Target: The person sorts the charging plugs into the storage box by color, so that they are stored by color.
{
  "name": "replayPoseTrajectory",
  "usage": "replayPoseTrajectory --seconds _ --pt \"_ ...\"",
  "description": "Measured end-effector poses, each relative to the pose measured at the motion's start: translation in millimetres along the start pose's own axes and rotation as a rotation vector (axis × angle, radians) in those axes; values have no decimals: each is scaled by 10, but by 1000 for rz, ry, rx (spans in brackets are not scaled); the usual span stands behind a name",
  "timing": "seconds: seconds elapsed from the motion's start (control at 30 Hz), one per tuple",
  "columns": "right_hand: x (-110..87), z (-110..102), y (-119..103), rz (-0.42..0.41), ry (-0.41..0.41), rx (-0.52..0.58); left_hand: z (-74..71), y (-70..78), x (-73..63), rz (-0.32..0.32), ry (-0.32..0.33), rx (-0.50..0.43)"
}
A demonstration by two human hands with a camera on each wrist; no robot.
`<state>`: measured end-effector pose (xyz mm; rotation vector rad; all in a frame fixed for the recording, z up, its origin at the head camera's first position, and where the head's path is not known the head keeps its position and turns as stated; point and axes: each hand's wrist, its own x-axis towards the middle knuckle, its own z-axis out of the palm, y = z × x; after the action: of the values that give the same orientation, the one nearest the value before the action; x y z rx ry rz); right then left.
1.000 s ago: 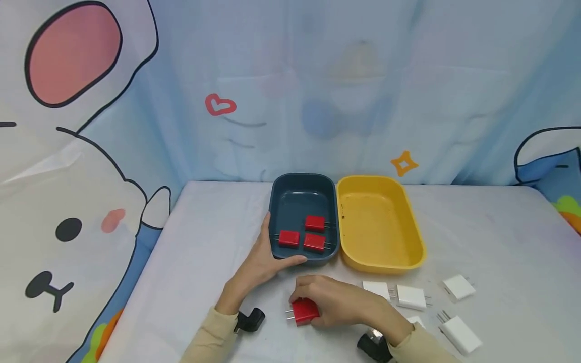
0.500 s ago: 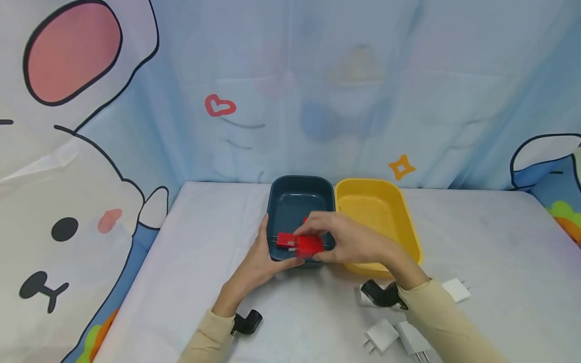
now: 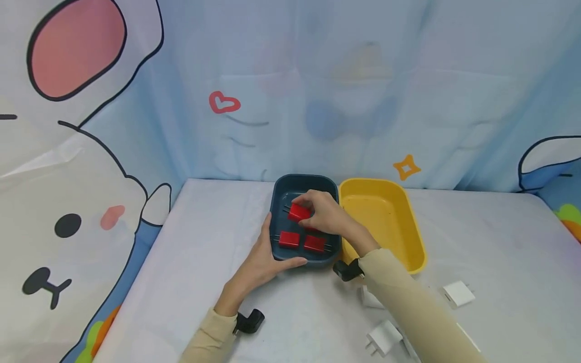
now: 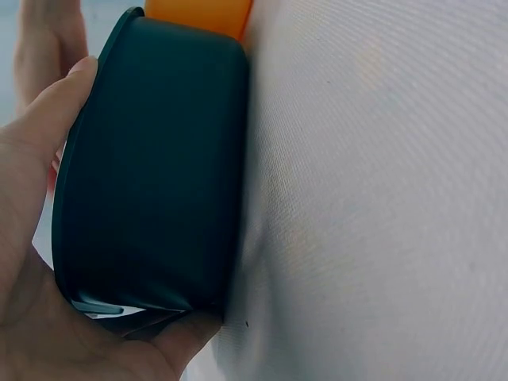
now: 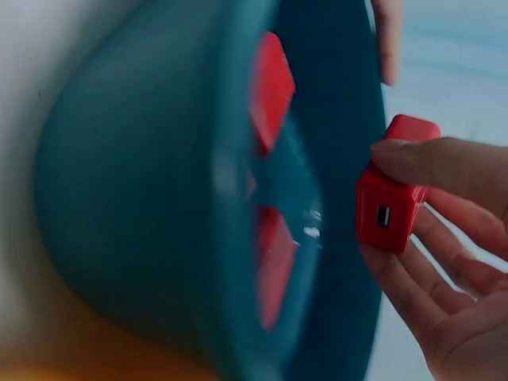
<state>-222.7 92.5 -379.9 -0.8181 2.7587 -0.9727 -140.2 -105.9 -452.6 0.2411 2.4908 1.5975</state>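
A printed curtain (image 3: pixel 290 91) hangs behind the dark blue bin (image 3: pixel 295 188), and the white-covered table (image 3: pixel 218 227) spreads out beneath it. Immediately to the bin's right is a slightly larger yellow bin (image 3: pixel 381 227), its near-left edge crossed by the right sleeve (image 3: pixel 408 295).

The dark blue bin has two red blocks plainly on its floor, towards its near wall: a left red charger (image 3: pixel 289 239) and a right red charger (image 3: pixel 315 244). More red shows just beyond them, mostly covered by the right hand (image 3: pixel 329 214).

The left hand (image 3: pixel 260 257) rests against the bin's near-left corner, thumb and fingers spread apart, the thumb along the near side. The left wrist view adds that near side's outer wall, standing on the cloth, with the thumb's tip at the rim.

White chargers (image 3: pixel 459 293) lie on the table to the bin's right and nearer the person, some partly covered by the sleeve.

The right hand is over the bin, pinching the held red charger (image 3: pixel 297 213) at its fingertips, thumb on one side and fingers on the other. From the head, its metal prongs (image 3: pixel 286 208) point towards the bin's left wall; only the right wrist view shows the small port (image 5: pixel 384 216) in its opposite end. How high it is above the bin's floor, I cannot tell.
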Motion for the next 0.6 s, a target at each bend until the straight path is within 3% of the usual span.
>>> replayPoseTrajectory --seconds 0.2,0.37,0.6 --pt "63 174 48 81 20 -16 12 21 7 19 -8 -11" --pt "111 288 47 82 0 -29 9 20 11 32 -11 -21" --pt "149 404 58 67 -15 -67 -3 13 -12 -15 3 2"
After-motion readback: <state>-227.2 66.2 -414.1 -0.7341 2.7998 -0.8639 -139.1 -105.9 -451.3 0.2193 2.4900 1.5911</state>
